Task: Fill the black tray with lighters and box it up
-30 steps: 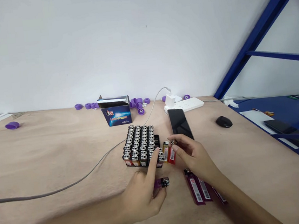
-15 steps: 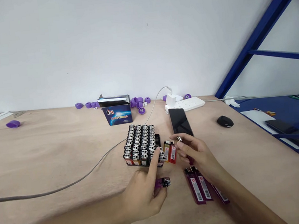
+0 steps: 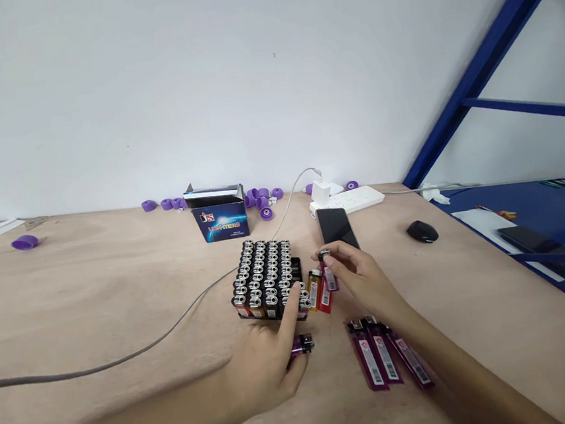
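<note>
A black tray (image 3: 258, 316) stands on the table, packed with rows of upright lighters (image 3: 269, 276); part of its right column has bare slots. My left hand (image 3: 270, 363) has its index finger on a lighter at the tray's front right, while its other fingers are closed around a purple lighter (image 3: 302, 345). Between the fingertips of my right hand (image 3: 352, 268) is an upright purple lighter (image 3: 329, 275), just right of the tray. A yellow lighter (image 3: 314, 290) and a red lighter (image 3: 325, 296) lean beside the tray. Several purple lighters (image 3: 386, 358) lie at the front right.
Behind the tray stands an open blue lighter box (image 3: 223, 223). Purple caps (image 3: 261, 197) lie along the wall. A phone (image 3: 336, 227), a white power strip (image 3: 356, 198) and a black mouse (image 3: 422, 231) are at the right. A grey cable (image 3: 174, 334) crosses the left side.
My right hand has moved left and slightly up, bringing its purple lighter upright beside the red one. My left hand has hardly moved.
</note>
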`<state>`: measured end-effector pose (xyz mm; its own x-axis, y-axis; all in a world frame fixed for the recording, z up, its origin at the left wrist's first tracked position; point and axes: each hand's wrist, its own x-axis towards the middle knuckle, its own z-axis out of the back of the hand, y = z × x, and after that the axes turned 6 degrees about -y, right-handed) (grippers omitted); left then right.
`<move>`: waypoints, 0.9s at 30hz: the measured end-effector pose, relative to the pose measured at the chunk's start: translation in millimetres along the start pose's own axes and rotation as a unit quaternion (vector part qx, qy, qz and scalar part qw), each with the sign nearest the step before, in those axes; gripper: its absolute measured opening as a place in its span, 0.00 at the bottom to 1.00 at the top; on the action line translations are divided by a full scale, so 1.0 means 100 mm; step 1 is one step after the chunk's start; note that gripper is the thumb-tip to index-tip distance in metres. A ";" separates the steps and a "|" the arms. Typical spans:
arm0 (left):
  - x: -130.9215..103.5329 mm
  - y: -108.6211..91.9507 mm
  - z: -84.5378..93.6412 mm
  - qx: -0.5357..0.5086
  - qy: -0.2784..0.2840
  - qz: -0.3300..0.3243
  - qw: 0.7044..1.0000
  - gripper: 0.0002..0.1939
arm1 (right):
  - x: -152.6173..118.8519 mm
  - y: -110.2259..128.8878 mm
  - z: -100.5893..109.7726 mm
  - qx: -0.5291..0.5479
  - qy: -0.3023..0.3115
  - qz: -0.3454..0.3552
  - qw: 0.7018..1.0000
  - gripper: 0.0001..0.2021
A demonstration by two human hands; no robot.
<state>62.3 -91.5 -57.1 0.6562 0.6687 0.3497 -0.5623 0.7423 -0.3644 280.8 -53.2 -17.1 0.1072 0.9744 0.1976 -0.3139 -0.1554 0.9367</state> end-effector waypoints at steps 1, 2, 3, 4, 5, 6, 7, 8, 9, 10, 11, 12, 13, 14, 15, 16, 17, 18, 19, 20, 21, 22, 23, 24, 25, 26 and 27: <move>0.00 0.01 0.00 0.007 0.006 0.000 1.000 0.50 | 0.04 0.01 -0.02 -0.016 0.005 0.013 1.000 0.10; 0.00 0.02 -0.01 0.014 0.009 -0.001 1.000 0.50 | 0.08 0.03 -0.04 -0.029 0.008 0.021 0.999 0.09; 0.00 0.03 -0.01 0.020 0.010 -0.002 1.000 0.50 | 0.11 0.04 -0.06 -0.041 0.010 0.028 0.999 0.08; 0.00 0.03 -0.01 0.027 0.008 -0.003 1.000 0.50 | 0.14 0.06 -0.08 -0.050 0.011 0.033 0.998 0.08; -0.01 0.03 -0.01 0.034 0.007 -0.005 0.999 0.50 | 0.16 0.07 -0.09 -0.056 0.011 0.036 0.998 0.08; -0.01 0.03 -0.01 0.040 0.005 -0.006 0.999 0.50 | 0.17 0.08 -0.10 -0.060 0.014 0.037 0.997 0.07; -0.01 0.03 -0.01 0.044 0.004 -0.006 0.999 0.50 | 0.18 0.10 -0.11 -0.061 0.019 0.034 0.997 0.07; -0.01 0.03 -0.01 0.046 0.002 -0.006 0.999 0.49 | 0.18 0.11 -0.11 -0.062 0.027 0.029 0.997 0.06; -0.01 0.03 -0.01 0.045 0.001 -0.004 0.999 0.49 | 0.18 0.12 -0.11 -0.061 0.033 0.025 0.997 0.06; -0.01 0.03 0.00 0.041 0.000 -0.004 0.999 0.49 | 0.17 0.13 -0.11 -0.059 0.039 0.021 0.997 0.05; -0.01 0.02 0.00 0.036 -0.003 -0.004 0.999 0.48 | 0.17 0.13 -0.11 -0.055 0.045 0.019 0.997 0.05; 0.00 0.02 0.00 0.030 -0.007 -0.006 1.000 0.48 | 0.16 0.13 -0.11 -0.050 0.048 0.019 0.997 0.05; 0.00 0.02 0.00 0.023 -0.010 -0.009 1.000 0.48 | 0.16 0.13 -0.11 -0.046 0.050 0.021 0.998 0.05; 0.01 0.02 0.01 0.017 -0.014 -0.010 1.000 0.47 | 0.15 0.12 -0.12 -0.042 0.051 0.023 0.998 0.05; 0.01 0.02 0.01 0.009 -0.017 -0.012 1.000 0.47 | 0.15 0.12 -0.13 -0.039 0.052 0.025 0.998 0.05; 0.01 0.02 0.01 0.003 -0.020 -0.013 1.000 0.47 | 0.15 0.12 -0.13 -0.037 0.054 0.027 0.997 0.05; 0.02 0.01 0.02 -0.002 -0.020 -0.014 1.000 0.47 | 0.14 0.11 -0.14 -0.038 0.055 0.030 0.997 0.05; 0.02 0.01 0.02 -0.006 -0.020 -0.015 1.000 0.47 | 0.14 0.11 -0.15 -0.042 0.057 0.035 0.997 0.05; 0.02 0.01 0.02 -0.007 -0.020 -0.015 1.000 0.47 | 0.13 0.11 -0.15 -0.050 0.061 0.042 0.996 0.05; 0.02 0.01 0.02 -0.007 -0.020 -0.016 1.000 0.47 | 0.13 0.12 -0.15 -0.066 0.066 0.052 0.994 0.04; 0.02 0.01 0.02 -0.007 -0.019 -0.016 1.000 0.47 | 0.12 0.12 -0.14 -0.087 0.072 0.066 0.991 0.04; 0.02 0.01 0.02 -0.008 -0.018 -0.016 1.000 0.47 | 0.12 0.13 -0.13 -0.114 0.080 0.084 0.987 0.04; 0.03 0.01 0.02 -0.009 -0.017 -0.017 1.000 0.47 | 0.11 0.14 -0.12 -0.142 0.090 0.104 0.980 0.04; 0.03 0.01 0.02 -0.010 -0.016 -0.017 1.000 0.47 | 0.11 0.16 -0.10 -0.170 0.101 0.126 0.972 0.04; 0.03 0.01 0.02 -0.012 -0.014 -0.016 1.000 0.47 | 0.10 0.17 -0.09 -0.198 0.114 0.148 0.962 0.04; 0.03 0.02 0.01 -0.013 -0.013 -0.015 1.000 0.47 | 0.10 0.19 -0.08 -0.223 0.131 0.168 0.951 0.04; 0.03 0.02 0.01 -0.013 -0.012 -0.015 1.000 0.47 | 0.09 0.21 -0.06 -0.246 0.151 0.183 0.940 0.05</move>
<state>62.4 -88.2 -55.8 0.6596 0.6473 0.3820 -0.5294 0.7609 -0.3752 269.1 -46.8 2.3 -0.3413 0.8837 0.3204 -0.6834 -0.4673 0.5609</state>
